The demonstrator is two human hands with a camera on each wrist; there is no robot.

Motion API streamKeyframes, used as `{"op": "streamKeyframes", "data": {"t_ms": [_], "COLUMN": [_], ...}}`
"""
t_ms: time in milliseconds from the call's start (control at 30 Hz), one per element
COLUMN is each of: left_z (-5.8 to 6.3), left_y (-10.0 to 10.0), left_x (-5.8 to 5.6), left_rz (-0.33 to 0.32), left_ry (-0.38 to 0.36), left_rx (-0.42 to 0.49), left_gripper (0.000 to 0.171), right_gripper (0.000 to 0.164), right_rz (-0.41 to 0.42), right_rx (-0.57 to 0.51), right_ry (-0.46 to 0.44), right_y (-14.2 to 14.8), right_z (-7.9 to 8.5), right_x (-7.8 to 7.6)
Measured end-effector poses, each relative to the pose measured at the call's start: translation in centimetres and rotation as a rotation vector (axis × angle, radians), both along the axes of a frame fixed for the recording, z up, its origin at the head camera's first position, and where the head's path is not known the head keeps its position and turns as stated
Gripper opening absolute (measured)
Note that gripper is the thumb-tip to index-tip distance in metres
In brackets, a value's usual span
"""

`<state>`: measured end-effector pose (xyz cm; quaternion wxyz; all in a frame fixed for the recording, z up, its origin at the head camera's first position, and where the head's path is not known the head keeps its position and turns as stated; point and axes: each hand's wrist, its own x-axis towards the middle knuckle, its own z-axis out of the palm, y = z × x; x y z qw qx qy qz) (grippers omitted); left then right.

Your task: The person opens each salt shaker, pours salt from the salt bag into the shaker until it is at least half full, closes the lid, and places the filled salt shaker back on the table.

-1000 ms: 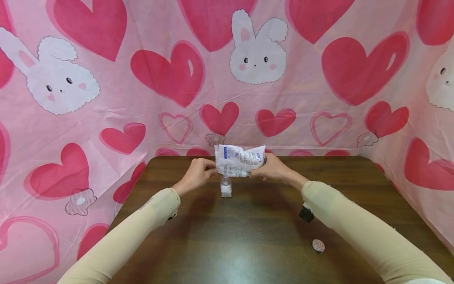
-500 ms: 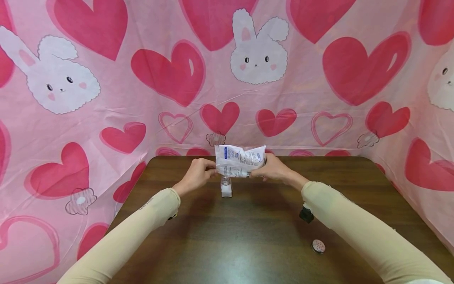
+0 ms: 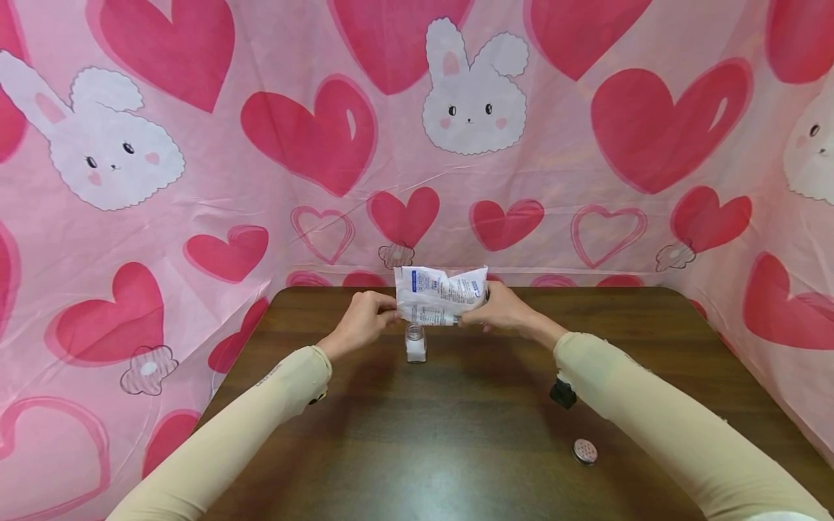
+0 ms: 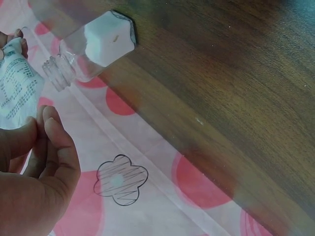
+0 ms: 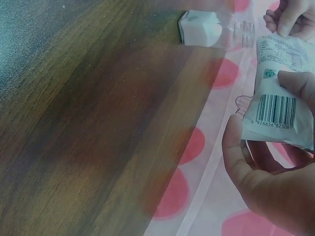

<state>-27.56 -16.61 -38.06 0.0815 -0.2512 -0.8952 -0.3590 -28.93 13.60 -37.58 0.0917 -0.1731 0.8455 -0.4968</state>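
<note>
A white printed plastic packet [image 3: 438, 295] is held between both hands at the far side of the table. My left hand [image 3: 360, 323] pinches its left corner between thumb and fingers. On the other end, my right hand [image 3: 507, 310] grips the packet, thumb over the barcode side [image 5: 276, 110]. Just below the packet's lower left corner stands a clear glass jar [image 3: 415, 344] with a threaded, uncapped neck. White contents [image 4: 109, 38] fill its lower part. The jar's mouth lies close to the packet's edge in both wrist views.
A round metal lid [image 3: 584, 451] with a pink dotted top lies on the brown wooden table [image 3: 417, 441] near my right forearm. Behind the table's far edge hangs a pink cloth [image 3: 554, 166] with hearts and rabbits. Small white grains dot the tabletop.
</note>
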Motion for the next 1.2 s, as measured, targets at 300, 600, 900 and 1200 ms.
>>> {"op": "streamKeyframes", "data": {"t_ms": [300, 600, 900, 1200], "left_z": [0.02, 0.10, 0.10, 0.18], "left_y": [-0.03, -0.07, -0.07, 0.00], "left_x": [0.07, 0.13, 0.08, 0.02], "left_rz": [-0.005, -0.003, -0.005, -0.003], "left_ry": [-0.010, -0.015, -0.009, -0.012], "left_rx": [0.009, 0.012, 0.007, 0.006], "left_gripper": [0.009, 0.009, 0.009, 0.009], "right_gripper": [0.046, 0.049, 0.049, 0.049], "right_rz": [-0.003, 0.003, 0.001, -0.004], "right_rx": [0.008, 0.002, 0.003, 0.005], "right_ry": [0.003, 0.010, 0.003, -0.002], "right_y": [-0.03, -0.08, -0.08, -0.04], "right_z": [0.22, 0.15, 0.23, 0.11], "right_x": [0.22, 0.07, 0.19, 0.07]}}
